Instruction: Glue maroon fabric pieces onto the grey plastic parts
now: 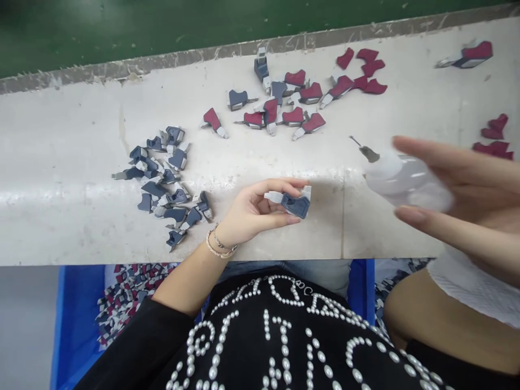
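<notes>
My left hand (pixel 260 211) is closed around a small dark-blue and white plastic part (pixel 296 206), its hollow side facing up. My right hand (pixel 459 189), slightly blurred, grips a translucent squeeze bottle (pixel 406 181) between thumb and fingers. The bottle's thin needle tip (pixel 368 151) points left, apart from the part and above the table. To the left of my left hand lies a pile of similar blue and white parts (pixel 162 184). Beyond the hands, several parts with maroon pieces on them (pixel 294 115) are spread out.
Loose maroon pieces (pixel 369 67) lie at the back of the white table (pixel 73 162), and more maroon pieces (pixel 493 149) at the right. A maroon-topped part (pixel 477 51) sits far right. Below the table's front edge, a blue bin (pixel 73 314) holds many small parts.
</notes>
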### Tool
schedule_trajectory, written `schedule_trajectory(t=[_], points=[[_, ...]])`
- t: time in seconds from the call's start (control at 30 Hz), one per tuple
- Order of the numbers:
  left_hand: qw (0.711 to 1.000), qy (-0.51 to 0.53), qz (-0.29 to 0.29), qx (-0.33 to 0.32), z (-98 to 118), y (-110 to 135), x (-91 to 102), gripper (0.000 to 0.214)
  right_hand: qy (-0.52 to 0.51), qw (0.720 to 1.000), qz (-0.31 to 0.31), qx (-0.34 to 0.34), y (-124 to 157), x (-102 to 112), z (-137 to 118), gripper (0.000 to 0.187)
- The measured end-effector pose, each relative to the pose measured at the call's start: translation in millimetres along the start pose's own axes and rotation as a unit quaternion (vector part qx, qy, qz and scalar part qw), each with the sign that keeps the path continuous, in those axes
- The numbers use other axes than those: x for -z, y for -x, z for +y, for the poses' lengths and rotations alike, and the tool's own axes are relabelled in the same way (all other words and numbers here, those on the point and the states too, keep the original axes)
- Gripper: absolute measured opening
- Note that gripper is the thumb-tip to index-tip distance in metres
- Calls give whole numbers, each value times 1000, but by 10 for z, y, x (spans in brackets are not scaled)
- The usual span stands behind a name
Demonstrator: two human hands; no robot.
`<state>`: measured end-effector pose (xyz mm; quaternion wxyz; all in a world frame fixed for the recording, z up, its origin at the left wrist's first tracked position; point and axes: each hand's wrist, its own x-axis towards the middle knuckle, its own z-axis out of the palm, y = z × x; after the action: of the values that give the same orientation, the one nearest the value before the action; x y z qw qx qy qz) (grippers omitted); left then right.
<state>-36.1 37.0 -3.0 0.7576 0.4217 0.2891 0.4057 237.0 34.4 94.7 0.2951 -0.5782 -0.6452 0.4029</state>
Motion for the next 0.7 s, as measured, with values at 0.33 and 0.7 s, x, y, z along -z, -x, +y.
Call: schedule_trajectory(t=[0.33, 0.7], points=[[999, -27, 39, 22, 67, 53, 8, 31, -95, 993, -77, -1, -436, -642, 429, 37], [983, -60, 149, 85, 129, 56, -55, 30, 168, 983, 57, -50, -321, -59, 821, 39]])
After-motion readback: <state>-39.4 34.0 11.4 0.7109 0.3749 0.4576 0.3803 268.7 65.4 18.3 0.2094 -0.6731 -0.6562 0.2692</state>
